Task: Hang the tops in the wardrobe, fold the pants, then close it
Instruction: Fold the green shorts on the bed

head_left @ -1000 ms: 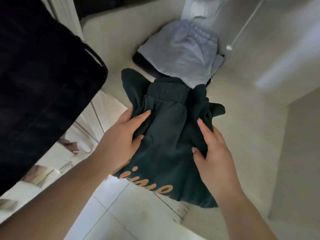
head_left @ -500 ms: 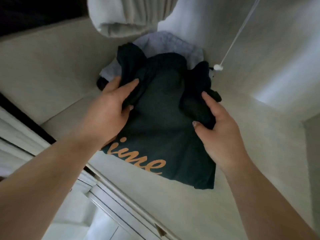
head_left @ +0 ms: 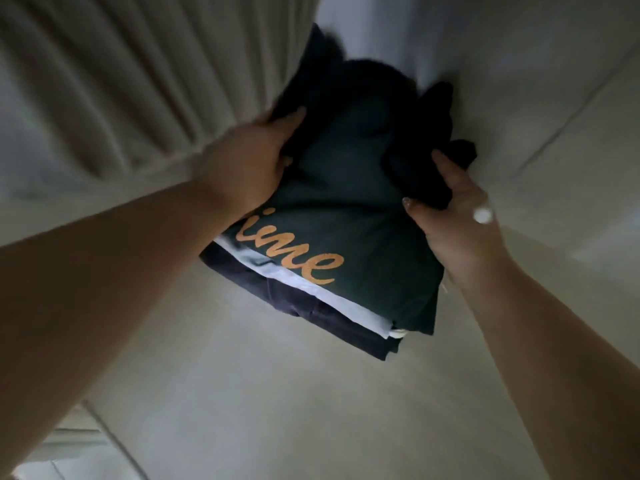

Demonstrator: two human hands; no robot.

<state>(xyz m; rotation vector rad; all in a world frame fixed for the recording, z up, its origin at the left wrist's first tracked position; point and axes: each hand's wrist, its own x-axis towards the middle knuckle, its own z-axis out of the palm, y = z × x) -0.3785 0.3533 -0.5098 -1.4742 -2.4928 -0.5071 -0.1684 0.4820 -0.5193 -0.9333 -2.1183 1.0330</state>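
while both bare forearms reach forward into the wardrobe, the left hand (head_left: 249, 161) grips the left edge of the folded dark green pants (head_left: 346, 209), its fingers curled over the top of the fabric and the thumb tucked against the side. the right hand (head_left: 453, 216) holds the opposite edge, with the thumb pressed on top of a bunched dark fold and the fingers wrapped behind it, so most of those fingers are hidden. the green pants carry orange script lettering (head_left: 294, 258) near the front edge, partly covered by the left wrist. they lie on top of a small stack: directly beneath is a pale, light blue folded garment (head_left: 332, 299), of which only the front edge shows, and under that a dark navy folded garment (head_left: 277, 296) that sticks out a little further toward the camera. the stack rests on the pale wardrobe floor (head_left: 277, 393), toward the back corner. a hanging pale ribbed top (head_left: 121, 81) fills the upper left, its hem just above the left hand. a small white bead on a cord (head_left: 482, 214) hangs in front of the right hand. the view is dim and slightly blurred.
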